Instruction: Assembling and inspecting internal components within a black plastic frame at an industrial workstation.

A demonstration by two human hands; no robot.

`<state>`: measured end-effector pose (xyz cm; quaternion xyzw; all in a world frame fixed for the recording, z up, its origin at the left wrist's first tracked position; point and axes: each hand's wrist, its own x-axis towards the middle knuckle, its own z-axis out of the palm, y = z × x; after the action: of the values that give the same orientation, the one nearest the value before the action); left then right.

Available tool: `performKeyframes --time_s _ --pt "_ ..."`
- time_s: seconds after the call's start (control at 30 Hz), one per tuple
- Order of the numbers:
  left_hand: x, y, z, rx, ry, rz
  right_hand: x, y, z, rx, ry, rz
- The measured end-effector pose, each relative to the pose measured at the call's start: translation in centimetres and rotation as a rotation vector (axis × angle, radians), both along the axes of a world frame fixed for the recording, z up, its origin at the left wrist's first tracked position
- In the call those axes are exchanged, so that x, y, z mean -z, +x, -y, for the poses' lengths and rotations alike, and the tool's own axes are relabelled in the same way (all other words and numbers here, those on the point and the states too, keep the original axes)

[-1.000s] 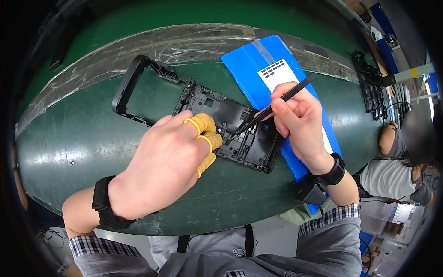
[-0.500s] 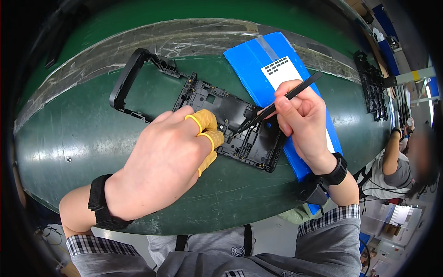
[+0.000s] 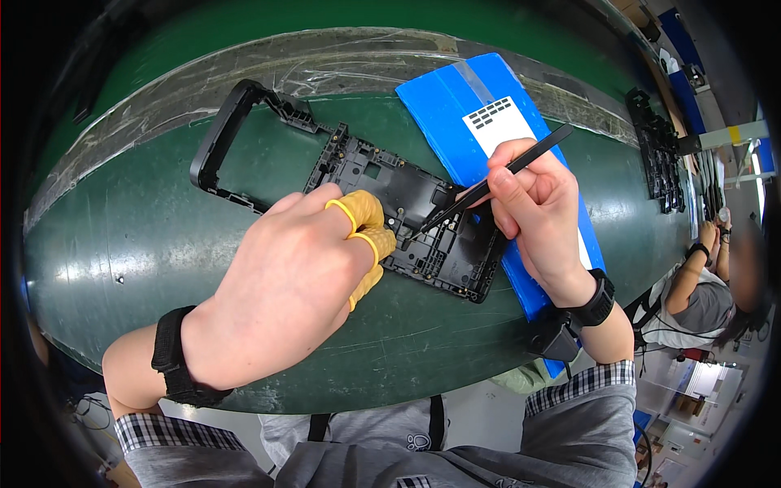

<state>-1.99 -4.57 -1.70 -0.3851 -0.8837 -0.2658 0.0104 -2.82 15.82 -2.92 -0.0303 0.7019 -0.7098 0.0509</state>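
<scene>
A black plastic housing (image 3: 399, 185) with a rectangular frame at its upper left and small brass-coloured inserts lies tilted on the green surface. My left hand (image 3: 277, 281) has its fingers curled on the housing's near edge, yellow finger cots on several of them; the undersides of those fingers are hidden. In my right hand (image 3: 533, 215), pinched between thumb and fingers, is a pair of black tweezers (image 3: 533, 150). The tweezers slant down to the left, their tip at the housing's inner ribs, close to my left fingertips. Whether the tip grips a small part is too fine to make out.
Beneath my right hand lies a blue plastic sheet (image 3: 439, 106) with a white label. A small black device (image 3: 557, 337) sits by my right wrist. Clear tape runs along the far belt edge (image 3: 187, 93). Black parts (image 3: 651, 150) stand far right, and another person (image 3: 695, 293) works beyond.
My hands keep almost the same pose, with the tweezers' tip shifted only slightly within the housing. At the right, the other person's arms have moved.
</scene>
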Motion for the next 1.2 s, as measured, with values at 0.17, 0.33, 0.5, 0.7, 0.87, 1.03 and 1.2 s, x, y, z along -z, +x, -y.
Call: performKeyframes --time_s 0.17,0.33,0.5,0.7,0.87,1.03,1.2 --pt "0.0 0.0 0.1 0.004 -0.033 -0.001 0.0 0.0 0.0 -0.009 -0.011 -0.01" --pt "0.0 0.0 0.0 0.0 0.011 -0.008 0.1 0.0 0.0 -0.016 -0.017 -0.031" --pt "0.0 0.0 0.1 0.003 -0.008 -0.004 0.1 0.0 0.0 -0.013 -0.008 -0.026" --pt "0.1 -0.1 0.0 0.007 -0.003 0.0 0.3 0.0 -0.3 0.031 -0.052 -0.035" --pt "-0.2 -0.2 -0.2 0.034 0.003 -0.015 0.4 -0.2 -1.0 0.128 -0.231 -0.015" --pt "-0.3 -0.1 -0.4 0.041 -0.029 -0.022 -1.1 -0.9 -2.8 0.258 -0.223 -0.015" --pt "-0.3 0.5 -0.6 0.095 -0.079 -0.146 -1.6 -3.5 -5.4 0.321 -0.26 -0.09"
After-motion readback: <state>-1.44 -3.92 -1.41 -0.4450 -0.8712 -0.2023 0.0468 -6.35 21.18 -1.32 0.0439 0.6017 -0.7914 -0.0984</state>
